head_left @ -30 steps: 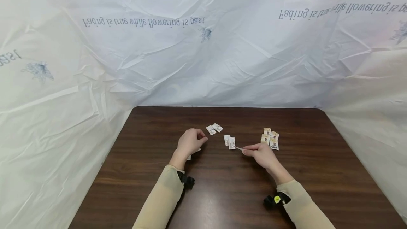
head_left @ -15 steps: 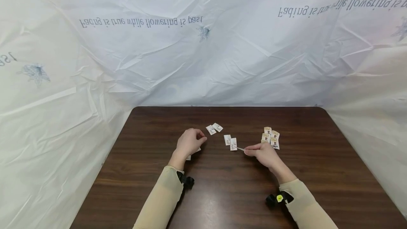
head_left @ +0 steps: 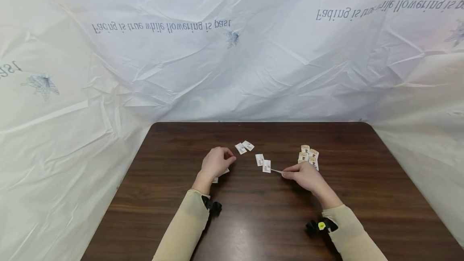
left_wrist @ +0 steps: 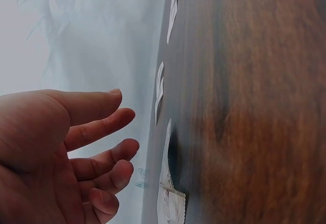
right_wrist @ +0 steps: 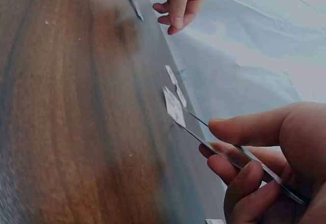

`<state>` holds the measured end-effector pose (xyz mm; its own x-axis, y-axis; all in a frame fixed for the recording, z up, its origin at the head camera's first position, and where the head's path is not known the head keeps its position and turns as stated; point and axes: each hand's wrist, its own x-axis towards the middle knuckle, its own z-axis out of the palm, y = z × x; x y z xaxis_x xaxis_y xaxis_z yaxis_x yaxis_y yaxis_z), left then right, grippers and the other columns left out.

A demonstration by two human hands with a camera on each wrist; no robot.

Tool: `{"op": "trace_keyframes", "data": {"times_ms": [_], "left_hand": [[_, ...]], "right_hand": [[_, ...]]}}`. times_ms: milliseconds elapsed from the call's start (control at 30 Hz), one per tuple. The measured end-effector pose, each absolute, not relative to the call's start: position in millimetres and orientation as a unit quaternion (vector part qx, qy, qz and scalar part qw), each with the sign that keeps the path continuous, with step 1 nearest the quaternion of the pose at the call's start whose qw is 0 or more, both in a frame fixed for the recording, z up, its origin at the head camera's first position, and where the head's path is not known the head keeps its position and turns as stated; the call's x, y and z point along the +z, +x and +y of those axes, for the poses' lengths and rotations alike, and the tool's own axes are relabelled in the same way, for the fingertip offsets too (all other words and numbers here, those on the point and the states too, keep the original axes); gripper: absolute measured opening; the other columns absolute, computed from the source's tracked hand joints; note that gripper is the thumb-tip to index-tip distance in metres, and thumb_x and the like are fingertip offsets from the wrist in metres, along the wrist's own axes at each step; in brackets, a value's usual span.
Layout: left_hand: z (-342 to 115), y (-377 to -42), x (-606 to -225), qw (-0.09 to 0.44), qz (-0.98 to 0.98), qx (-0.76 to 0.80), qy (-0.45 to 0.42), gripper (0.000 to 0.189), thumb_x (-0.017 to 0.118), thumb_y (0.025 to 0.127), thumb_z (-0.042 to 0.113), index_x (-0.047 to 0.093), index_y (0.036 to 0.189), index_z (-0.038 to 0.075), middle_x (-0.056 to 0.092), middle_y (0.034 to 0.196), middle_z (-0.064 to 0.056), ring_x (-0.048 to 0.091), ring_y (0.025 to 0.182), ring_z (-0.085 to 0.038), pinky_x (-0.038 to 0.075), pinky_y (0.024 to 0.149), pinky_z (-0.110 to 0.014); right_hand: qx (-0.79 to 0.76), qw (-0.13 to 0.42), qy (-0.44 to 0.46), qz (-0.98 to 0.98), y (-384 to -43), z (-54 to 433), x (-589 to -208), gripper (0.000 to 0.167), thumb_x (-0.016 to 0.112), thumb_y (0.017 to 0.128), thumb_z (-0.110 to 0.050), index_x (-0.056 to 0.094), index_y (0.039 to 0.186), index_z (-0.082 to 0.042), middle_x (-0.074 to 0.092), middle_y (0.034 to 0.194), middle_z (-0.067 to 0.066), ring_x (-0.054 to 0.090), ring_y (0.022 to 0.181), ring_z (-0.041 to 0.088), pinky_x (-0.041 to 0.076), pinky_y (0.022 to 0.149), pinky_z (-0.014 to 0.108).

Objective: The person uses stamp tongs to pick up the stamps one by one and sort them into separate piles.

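Note:
My right hand [head_left: 302, 175] holds a pair of thin metal tweezers [right_wrist: 194, 135] between thumb and fingers. The tweezers' tips are apart in the right wrist view, right at the edge of a small white printed packet [head_left: 266, 166] on the table. A second white packet [head_left: 259, 159] lies just behind it, edges close together. My left hand [head_left: 215, 161] hovers with loosely bent fingers and nothing between them. Below it lie more white packets, partly hidden by the hand in the head view; one packet [left_wrist: 171, 206] shows its crimped edge in the left wrist view.
Two white packets [head_left: 244, 147] lie farther back, left of the middle. Several yellow-and-white packets [head_left: 308, 156] form a cluster behind my right hand, which covers part of it. A dark wood table [head_left: 239, 220] bears everything, with pale printed sheeting [head_left: 232, 79] around it.
My right hand and the tweezers have shifted slightly right and toward me. The white packet at the tips has slid a little nearer to me. My left hand has stayed in place.

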<state>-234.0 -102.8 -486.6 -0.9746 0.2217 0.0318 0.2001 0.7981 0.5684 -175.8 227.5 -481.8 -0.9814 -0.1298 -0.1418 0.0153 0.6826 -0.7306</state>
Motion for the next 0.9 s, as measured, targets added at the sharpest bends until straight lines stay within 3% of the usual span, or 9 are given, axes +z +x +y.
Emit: {"op": "trace_keyframes", "data": {"times_ms": [633, 900], "left_hand": [[-113.7, -234.1, -483.7, 0.026, 0.930, 0.346, 0.122, 0.015, 0.073, 0.105, 0.030, 0.080, 0.108, 0.017, 0.071, 0.095, 0.005, 0.063, 0.080, -0.014, 0.054, 0.075, -0.040], [-138.5, -227.1, -484.7, 0.027, 0.932, 0.342, 0.113, 0.008, 0.077, 0.102, 0.027, 0.080, 0.104, 0.019, 0.070, 0.092, 0.006, 0.062, 0.079, -0.014, 0.053, 0.075, -0.039]], "right_hand": [[-0.397, 0.067, -0.060, 0.913, -177.7, 220.5, -481.0, 0.034, 0.076, 0.100, -0.035, 0.083, 0.118, -0.006, 0.077, 0.119, 0.015, 0.070, 0.106, 0.031, 0.054, 0.080, 0.043], [-0.409, 0.065, -0.079, 0.907, -176.0, 206.3, -483.8, 0.033, 0.077, 0.100, -0.033, 0.083, 0.117, -0.006, 0.078, 0.118, 0.013, 0.070, 0.116, 0.035, 0.057, 0.092, 0.051]]}}
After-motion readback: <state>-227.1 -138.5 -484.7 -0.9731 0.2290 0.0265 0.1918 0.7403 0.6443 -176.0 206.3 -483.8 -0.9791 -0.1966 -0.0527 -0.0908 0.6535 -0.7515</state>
